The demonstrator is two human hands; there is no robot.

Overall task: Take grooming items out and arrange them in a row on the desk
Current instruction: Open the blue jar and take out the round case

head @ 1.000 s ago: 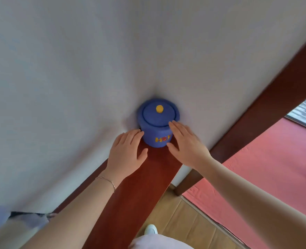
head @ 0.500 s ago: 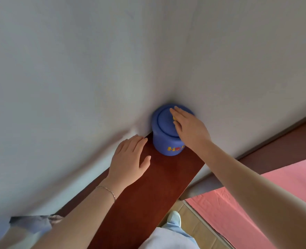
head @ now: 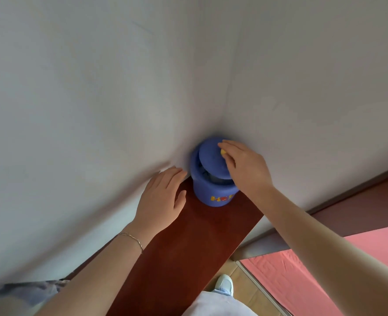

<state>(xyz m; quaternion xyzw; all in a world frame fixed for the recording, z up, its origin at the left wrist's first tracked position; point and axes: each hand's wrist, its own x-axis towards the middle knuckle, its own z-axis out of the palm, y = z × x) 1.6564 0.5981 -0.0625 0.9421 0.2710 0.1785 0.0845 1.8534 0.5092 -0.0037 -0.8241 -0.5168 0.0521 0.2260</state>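
Lid first: the round blue lid [head: 212, 159] with its small yellow knob [head: 223, 152] sits tilted over the mouth of the squat blue pot with yellow lettering [head: 213, 190], one edge raised so a dark gap shows on the near side. I take the step in hand to be uncovering the pot. To do it well I'd lift straight up by the knob, clear the rim before swinging aside, and keep the pot from skating on the polished red-brown wooden desk [head: 184, 247]. My right hand [head: 245, 169] is over the lid from the right, fingers curled and pinched on the knob. My left hand [head: 163, 199] lies open and flat on the desk, holding nothing, fingertips just beside the pot's left wall, ready to steady it. The pot stands at the desk's far end, tucked into the corner of the pale grey walls [head: 97, 99]. What lies inside I cannot tell.
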